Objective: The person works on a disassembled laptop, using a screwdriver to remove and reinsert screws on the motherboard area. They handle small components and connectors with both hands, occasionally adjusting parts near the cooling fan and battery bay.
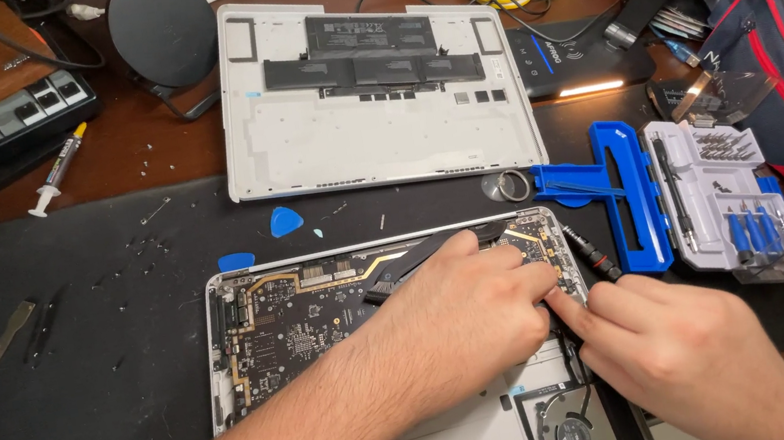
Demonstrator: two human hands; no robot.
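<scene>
So looking down from the head camera, both hands are working inside an opened silver laptop body with a dark circuit board laced with gold traces point(325, 325), which is sitting at the near edge of the desk on a black work mat point(73, 322). The left hand point(465, 316) is lying flat over the right part of the board, fingers curled and pressing down near the board's right edge. The right hand point(677, 354) is coming in from the near right corner, fingers pinched together around a slim black screwdriver with a red ring point(594, 257), its handle sticking up toward the far right; the tip is hidden under the fingers, so I can't tell what it's touching. A round grey fan point(574, 433) is showing in the laptop's near right corner. Further back on the desk, the detached light grey bottom case with black battery cells point(370, 92) is lying inside up. Just right of the laptop, a blue plastic clamp tool point(625, 189) and a white bit tray point(712, 198) are sitting side by side. Two blue triangular picks point(285, 221) are resting on the mat between the two laptop halves.
</scene>
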